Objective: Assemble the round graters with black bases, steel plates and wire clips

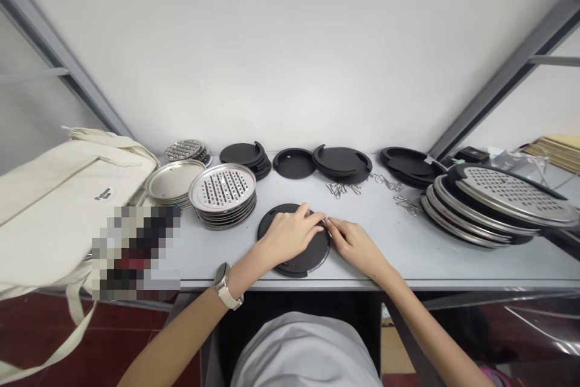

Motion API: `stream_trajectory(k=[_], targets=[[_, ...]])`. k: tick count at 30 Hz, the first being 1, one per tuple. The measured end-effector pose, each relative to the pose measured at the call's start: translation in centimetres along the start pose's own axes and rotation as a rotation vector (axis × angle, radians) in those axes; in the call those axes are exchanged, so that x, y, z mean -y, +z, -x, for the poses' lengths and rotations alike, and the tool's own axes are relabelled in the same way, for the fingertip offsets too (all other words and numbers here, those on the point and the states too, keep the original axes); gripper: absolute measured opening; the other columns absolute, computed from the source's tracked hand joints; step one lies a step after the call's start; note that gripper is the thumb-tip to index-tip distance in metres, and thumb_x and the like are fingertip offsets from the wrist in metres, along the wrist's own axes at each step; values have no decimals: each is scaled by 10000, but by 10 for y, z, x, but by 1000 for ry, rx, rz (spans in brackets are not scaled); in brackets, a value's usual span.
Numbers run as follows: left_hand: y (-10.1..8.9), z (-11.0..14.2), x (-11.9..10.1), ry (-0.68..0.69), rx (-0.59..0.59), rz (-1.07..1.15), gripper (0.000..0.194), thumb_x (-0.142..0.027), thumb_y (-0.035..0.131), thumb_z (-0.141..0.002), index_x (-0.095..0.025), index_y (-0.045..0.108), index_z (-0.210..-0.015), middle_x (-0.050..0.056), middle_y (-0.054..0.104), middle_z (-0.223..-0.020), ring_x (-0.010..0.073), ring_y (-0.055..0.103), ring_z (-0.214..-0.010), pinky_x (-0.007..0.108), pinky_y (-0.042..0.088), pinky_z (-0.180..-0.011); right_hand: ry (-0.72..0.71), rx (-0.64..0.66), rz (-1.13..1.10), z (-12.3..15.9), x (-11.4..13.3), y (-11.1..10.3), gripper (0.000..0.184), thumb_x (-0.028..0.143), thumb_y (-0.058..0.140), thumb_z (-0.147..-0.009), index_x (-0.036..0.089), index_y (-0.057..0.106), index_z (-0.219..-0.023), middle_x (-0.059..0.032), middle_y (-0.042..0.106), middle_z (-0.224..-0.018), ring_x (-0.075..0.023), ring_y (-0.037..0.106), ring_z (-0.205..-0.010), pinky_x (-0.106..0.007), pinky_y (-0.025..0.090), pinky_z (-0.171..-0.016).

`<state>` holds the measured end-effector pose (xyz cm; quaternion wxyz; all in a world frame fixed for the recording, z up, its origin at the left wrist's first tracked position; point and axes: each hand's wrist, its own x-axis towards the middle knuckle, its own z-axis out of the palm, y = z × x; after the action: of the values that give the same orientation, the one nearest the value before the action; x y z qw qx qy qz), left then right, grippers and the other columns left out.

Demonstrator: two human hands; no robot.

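On the grey table in front of me lies a round black plate point(302, 257) with a raised, partly cut-away rim. My left hand point(292, 231), with a watch on its wrist, rests over the plate, its fingers bent and pressing at the upper right edge. My right hand point(356, 245) comes in from the right with thumb and forefinger pinched at that same edge. A small shiny bit shows between the fingertips, too small to name surely. Left of the plate stands a stack of round metal grater discs point(226, 191).
Behind are black plates point(342, 160) and loose wire clips point(343, 189). At right is a tilted stack of metal discs with black plates point(498, 212). Plain metal discs point(174, 182) and a cream bag point(58, 206) lie left. The table edge point(290, 284) runs before me.
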<state>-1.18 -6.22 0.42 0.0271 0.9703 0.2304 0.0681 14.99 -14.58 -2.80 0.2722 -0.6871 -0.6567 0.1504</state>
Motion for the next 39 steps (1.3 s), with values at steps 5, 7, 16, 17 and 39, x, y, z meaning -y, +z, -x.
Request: stream_trajectory(k=[5, 7, 16, 17, 39], targets=[[0, 0, 0, -5, -5, 6, 351, -409, 259, -976, -296, 446, -1251, 44, 506, -1024, 158, 613, -724, 274, 478, -629, 3, 1, -18, 0, 0, -1, 333, 288, 282, -963, 208, 495, -719, -27, 602, -660, -177, 548, -602, -269, 360, -596], [1, 0, 0, -5, -17, 6, 353, -416, 254, -976, -301, 445, -1250, 39, 510, -1018, 158, 612, -715, 272, 476, -625, -7, 16, -45, 0, -1, -2, 334, 304, 285, -967, 208, 480, -713, -10, 578, -638, -165, 529, -584, -263, 354, -586], [1, 0, 0, -15, -13, -7, 350, -423, 267, -972, -297, 453, -1240, 44, 504, -1012, 155, 617, -702, 274, 480, -634, -37, 32, -187, -3, -11, -6, 364, 400, 297, -970, 201, 421, -692, 38, 445, -584, -129, 432, -552, -241, 334, -549], [1, 1, 1, -14, -12, -7, 350, -424, 268, -972, -294, 453, -1240, 44, 504, -1013, 155, 618, -701, 275, 481, -635, -37, 35, -195, -3, -11, -6, 367, 409, 296, -969, 200, 420, -693, 38, 437, -584, -129, 425, -555, -241, 337, -549], [0, 0, 1, -14, -15, 40, 332, -408, 301, -972, -268, 472, -1220, 47, 502, -1033, 159, 623, -740, 293, 488, -668, -75, 58, -151, -1, -9, -6, 377, 389, 313, -968, 202, 385, -648, 44, 421, -561, -119, 407, -519, -242, 311, -522]])
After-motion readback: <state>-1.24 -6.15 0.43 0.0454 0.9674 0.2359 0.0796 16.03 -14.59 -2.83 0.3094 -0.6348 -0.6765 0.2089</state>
